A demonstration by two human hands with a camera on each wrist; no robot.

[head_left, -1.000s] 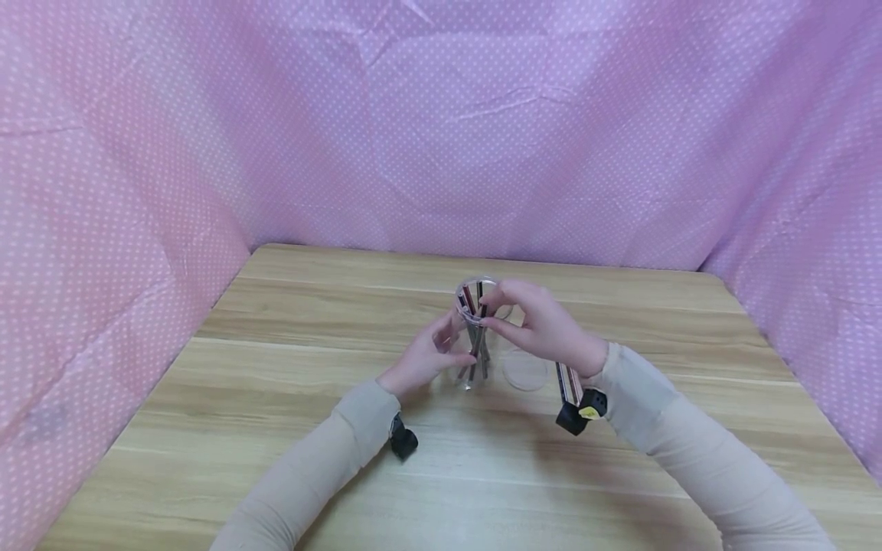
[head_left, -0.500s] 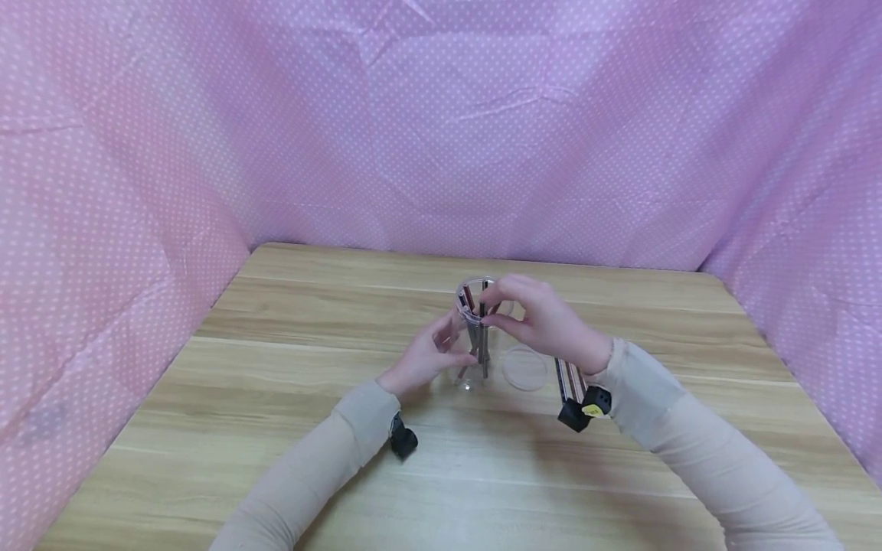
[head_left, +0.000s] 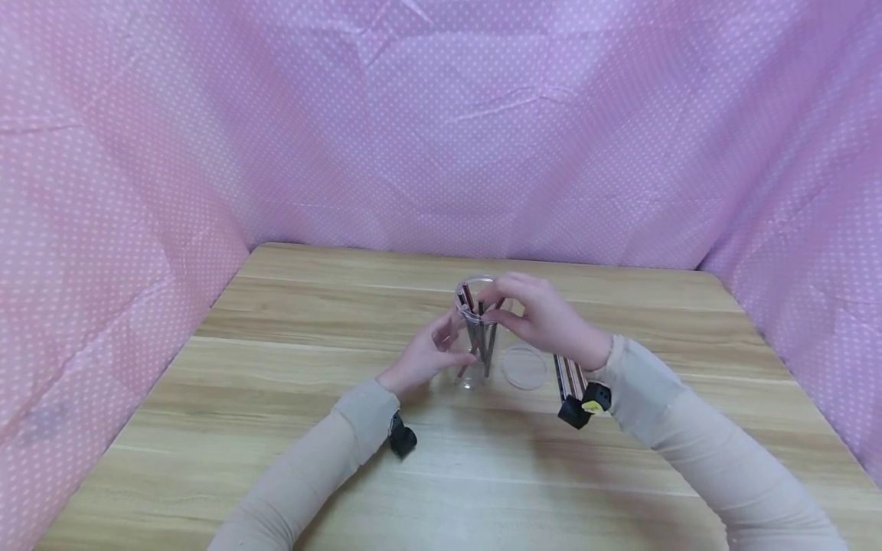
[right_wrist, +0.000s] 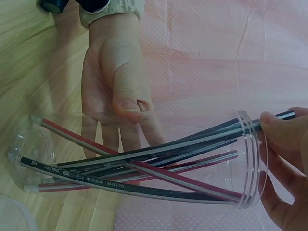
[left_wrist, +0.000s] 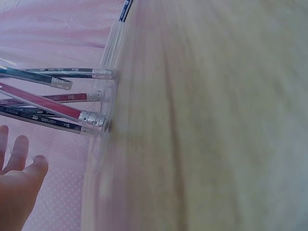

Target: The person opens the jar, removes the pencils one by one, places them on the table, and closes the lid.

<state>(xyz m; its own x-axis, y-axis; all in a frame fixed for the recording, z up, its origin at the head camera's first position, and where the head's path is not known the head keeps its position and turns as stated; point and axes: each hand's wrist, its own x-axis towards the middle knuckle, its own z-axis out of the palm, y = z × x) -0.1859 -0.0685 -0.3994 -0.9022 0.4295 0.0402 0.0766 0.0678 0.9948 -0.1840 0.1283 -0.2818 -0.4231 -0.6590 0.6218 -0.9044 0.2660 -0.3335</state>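
My left hand (head_left: 427, 356) holds a clear plastic jar (right_wrist: 252, 159), its thumb in front and its fingers behind the wall. Inside stand several striped pencils (right_wrist: 144, 190), dark and red, with their metal-capped eraser ends down. At the jar's mouth my right hand (head_left: 534, 310) pinches a dark pencil (right_wrist: 284, 117) between thumb and fingers. Most of that pencil's length runs down inside the jar. In the left wrist view one dark pencil end (left_wrist: 61, 83) sits higher than the others, apart from the jar's bottom.
A clear round lid (head_left: 524, 367) lies on the wooden table (head_left: 344, 306) to the right of the jar. More pencils (head_left: 566, 379) lie beyond it, partly hidden by the right wrist and its black camera (head_left: 575, 412). A pink dotted curtain (head_left: 413, 138) surrounds the table.
The lower end of the pencil in my right hand has swung rightward inside the jar. My right hand has shifted slightly farther from me. My left hand keeps its place on the jar.
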